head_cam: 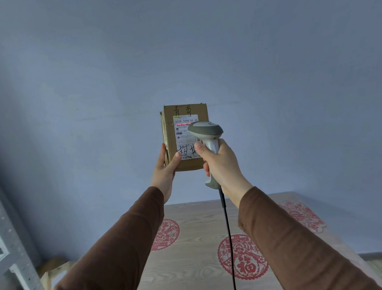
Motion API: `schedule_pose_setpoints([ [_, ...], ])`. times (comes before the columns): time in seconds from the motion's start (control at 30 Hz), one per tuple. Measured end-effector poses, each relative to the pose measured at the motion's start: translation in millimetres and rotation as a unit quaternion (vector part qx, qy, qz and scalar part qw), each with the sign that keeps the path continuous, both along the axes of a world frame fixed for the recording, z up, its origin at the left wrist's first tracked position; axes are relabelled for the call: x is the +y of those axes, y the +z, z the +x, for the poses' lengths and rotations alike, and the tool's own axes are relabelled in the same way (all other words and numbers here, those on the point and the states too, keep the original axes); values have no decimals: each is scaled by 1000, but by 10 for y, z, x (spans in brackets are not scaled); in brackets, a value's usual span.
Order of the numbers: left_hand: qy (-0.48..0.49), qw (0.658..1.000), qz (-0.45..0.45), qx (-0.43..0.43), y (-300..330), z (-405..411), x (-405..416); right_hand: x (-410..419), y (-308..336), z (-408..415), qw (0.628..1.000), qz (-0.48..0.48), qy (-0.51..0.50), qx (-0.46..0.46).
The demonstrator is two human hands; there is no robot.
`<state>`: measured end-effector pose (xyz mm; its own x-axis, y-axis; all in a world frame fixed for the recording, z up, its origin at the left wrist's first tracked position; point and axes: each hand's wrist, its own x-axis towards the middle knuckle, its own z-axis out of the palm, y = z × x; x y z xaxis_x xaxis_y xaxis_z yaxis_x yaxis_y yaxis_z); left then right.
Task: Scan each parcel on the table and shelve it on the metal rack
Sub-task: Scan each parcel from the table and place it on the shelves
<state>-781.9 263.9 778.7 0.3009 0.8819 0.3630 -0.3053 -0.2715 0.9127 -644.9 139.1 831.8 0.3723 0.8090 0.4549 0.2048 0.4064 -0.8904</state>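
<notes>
A brown cardboard parcel [183,113] with a white shipping label and handwritten characters is held upright in front of the blue wall. My left hand [166,170] grips its lower left corner, thumb on the front face. My right hand [221,163] holds a grey barcode scanner [206,130] by its handle, with the head pointed at the label. A red scan line lies across the barcode near the label's top. The scanner's black cable [228,234] hangs down over the table.
Below my arms stands a table [196,271] covered in wood-grain cloth with red paper-cut emblems. The grey metal rack [7,248] is at the left edge. A paper bag [54,270] sits on the floor between rack and table.
</notes>
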Motion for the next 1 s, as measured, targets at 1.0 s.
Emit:
schedule_pose_setpoints([
  [1.0, 255, 951, -166, -56, -630, -2988, -258, 1282, -1052, -2515, 960, -117, 218, 130],
])
